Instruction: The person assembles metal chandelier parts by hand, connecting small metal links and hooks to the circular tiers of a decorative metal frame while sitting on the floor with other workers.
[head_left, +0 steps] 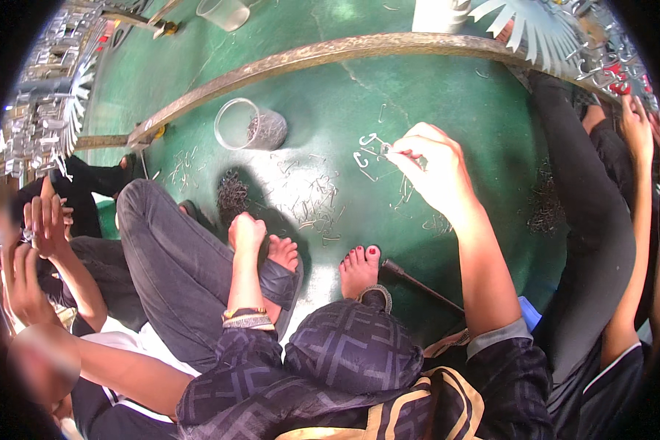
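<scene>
My right hand (438,167) is raised over the green floor, thumb and fingertips pinched together on small bent wire hooks (369,139). The shiny hooks stick out to the left of the fingertips. Lower and to the left, my left hand (247,232) is closed, its fingers curled in. Right beside its knuckles is a dark, tangled clump of wire hooks (232,192). Whether the left fingers grip anything is hidden. Loose wire hooks (312,194) lie scattered on the floor between my hands.
A clear plastic cup (236,125) lies tipped over with hooks inside. Beyond it runs a worn metal bar (330,51). Racks of hanging metal parts (40,95) stand at both sides. Other people sit close left and right. A dark rod (422,284) lies near my foot.
</scene>
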Motion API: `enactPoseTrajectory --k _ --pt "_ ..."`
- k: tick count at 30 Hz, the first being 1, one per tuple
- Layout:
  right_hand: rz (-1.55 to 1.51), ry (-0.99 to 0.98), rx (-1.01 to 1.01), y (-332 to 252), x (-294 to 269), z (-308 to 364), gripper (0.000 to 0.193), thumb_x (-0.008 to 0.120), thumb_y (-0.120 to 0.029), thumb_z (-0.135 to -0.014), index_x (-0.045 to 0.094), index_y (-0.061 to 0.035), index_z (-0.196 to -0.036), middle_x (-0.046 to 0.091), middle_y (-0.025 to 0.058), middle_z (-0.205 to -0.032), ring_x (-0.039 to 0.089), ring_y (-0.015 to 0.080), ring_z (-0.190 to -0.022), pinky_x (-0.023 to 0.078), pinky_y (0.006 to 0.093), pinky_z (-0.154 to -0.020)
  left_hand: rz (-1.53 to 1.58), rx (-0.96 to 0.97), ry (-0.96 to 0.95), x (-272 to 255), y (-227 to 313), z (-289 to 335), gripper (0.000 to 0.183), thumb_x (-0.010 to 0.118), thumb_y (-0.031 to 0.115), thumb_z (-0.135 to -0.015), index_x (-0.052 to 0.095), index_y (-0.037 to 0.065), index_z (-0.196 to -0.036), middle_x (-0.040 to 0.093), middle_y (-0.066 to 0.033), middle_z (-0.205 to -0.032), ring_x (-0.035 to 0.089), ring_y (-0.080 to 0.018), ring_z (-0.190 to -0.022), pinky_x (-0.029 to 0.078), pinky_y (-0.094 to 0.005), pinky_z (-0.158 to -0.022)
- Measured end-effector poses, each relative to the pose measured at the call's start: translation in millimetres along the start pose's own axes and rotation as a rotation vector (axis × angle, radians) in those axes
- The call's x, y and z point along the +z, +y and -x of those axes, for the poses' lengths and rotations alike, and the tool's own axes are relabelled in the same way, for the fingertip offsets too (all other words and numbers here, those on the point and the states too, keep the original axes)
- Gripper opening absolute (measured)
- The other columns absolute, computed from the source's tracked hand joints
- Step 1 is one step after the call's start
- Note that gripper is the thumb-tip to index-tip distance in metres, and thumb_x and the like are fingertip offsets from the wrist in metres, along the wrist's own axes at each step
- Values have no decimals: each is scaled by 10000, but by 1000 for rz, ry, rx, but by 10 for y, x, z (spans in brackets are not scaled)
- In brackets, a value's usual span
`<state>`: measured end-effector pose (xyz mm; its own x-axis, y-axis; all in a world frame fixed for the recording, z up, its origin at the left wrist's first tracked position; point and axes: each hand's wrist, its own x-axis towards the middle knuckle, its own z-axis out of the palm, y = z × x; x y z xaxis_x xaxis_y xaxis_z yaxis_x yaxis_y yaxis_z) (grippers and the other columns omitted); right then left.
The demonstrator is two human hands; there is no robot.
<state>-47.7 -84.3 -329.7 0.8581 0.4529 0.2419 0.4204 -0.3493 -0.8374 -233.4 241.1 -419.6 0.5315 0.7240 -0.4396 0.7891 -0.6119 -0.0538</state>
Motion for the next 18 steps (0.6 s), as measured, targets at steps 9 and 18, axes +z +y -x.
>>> enactPoseTrajectory --k 9,18 --pt "8 -14 -14 -84 4 -21 52 682 -76 -747 654 -44 -777 596 76 -761 582 258 -739 478 357 -669 1083 713 -378 -778 1055 531 67 615 78 -862 571 30 -880 553 28 -819 489 -51 -757 404 -214 -682" --pt "26 -58 -75 -211 83 -8 51 680 -71 -740 650 -48 -774 589 71 -768 582 253 -764 484 360 -700 1281 960 -248 -850 1680 816 57 601 48 -861 560 43 -901 546 -10 -868 496 -82 -761 417 -228 -723"
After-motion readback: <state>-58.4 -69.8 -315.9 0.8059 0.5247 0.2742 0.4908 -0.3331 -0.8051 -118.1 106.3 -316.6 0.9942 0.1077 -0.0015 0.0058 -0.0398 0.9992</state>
